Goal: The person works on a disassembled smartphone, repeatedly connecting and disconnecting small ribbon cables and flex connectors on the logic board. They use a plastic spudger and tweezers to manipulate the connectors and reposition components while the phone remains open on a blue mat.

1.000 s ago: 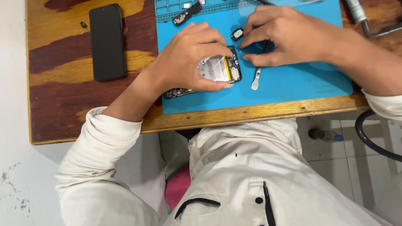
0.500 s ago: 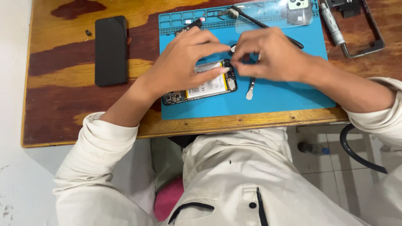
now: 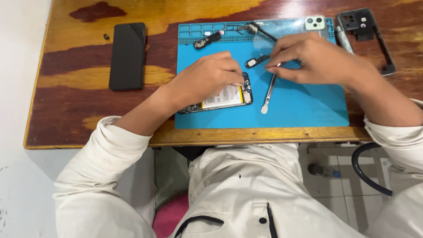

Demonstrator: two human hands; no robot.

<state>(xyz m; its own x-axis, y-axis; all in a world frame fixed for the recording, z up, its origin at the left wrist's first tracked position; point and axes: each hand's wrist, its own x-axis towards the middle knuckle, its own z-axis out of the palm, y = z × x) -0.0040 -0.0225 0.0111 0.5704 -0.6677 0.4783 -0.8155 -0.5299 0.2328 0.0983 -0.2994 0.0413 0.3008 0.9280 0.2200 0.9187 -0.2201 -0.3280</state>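
The left hand [image 3: 207,77] presses curled fingers on the opened phone [image 3: 222,98] (near edge of the blue mat [image 3: 304,105]); the right hand [image 3: 315,59] fingers pinch a metal spudger [image 3: 269,92].

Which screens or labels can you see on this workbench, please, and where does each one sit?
Black smartphone: dark, unlit rectangular screen, lying on the wooden table left of the blue mat.
Battery label: pale rectangle with a yellow edge, on the opened phone under the left hand.
No packages or signs.
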